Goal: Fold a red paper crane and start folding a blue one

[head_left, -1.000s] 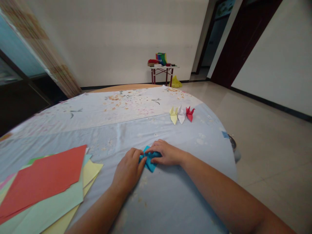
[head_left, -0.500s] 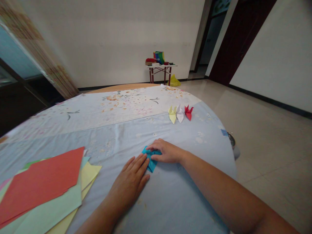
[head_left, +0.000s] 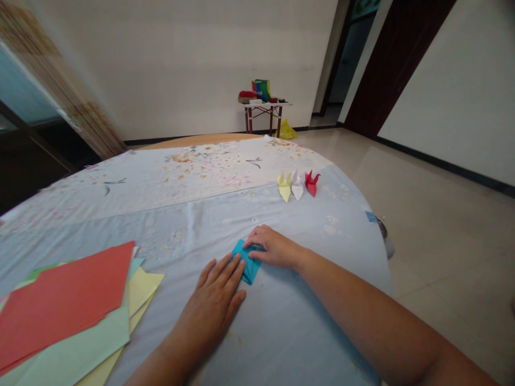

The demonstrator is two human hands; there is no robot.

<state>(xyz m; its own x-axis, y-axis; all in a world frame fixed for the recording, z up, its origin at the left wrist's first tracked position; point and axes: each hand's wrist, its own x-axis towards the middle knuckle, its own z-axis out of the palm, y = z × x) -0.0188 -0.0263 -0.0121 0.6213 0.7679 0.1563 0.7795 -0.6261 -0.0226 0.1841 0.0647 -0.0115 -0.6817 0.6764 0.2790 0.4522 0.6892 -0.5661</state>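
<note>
Seemingly flattening a fold in the blue paper, at six o'clock on the counter. Grip: left hand laid flat from seven o'clock; right hand curled over the two o'clock edge, cannot tell if pinching. Calls next for firm creasing. Cannot make out folds beneath both hands.

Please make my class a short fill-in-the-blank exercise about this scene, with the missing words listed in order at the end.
1. The left hand and right hand both touch the folded paper, which is coloured ____.
2. Between the yellow bird and the red bird stands a bird coloured ____.
3. Counted together, the paper birds in that row number ____.
4. The paper stack lies on the person's ____ side.

Missing words: blue; white; three; left.
</note>
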